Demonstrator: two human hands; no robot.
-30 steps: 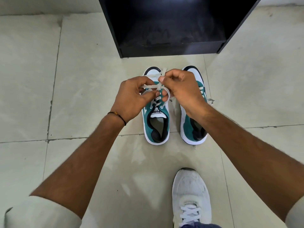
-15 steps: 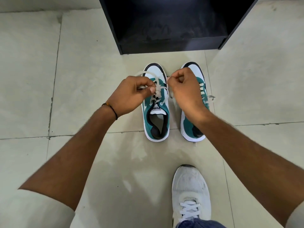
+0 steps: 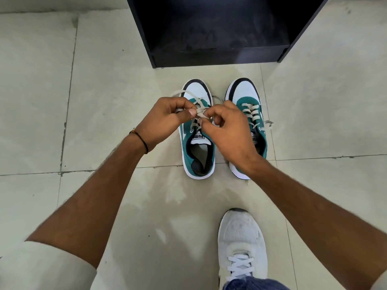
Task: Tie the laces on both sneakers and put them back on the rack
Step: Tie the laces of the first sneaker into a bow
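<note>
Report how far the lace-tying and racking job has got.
Done: nothing looks finished; both green sneakers stand on the floor tiles before the black rack. In hand: the left hand and right hand pinch the laces of the left sneaker, no finished bow visible. Left: the right sneaker, a lace end lying loose beside it, then both onto the rack.

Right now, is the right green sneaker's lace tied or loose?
Loose: the right green sneaker shows no bow, and a lace end trails on the floor beside it.
</note>
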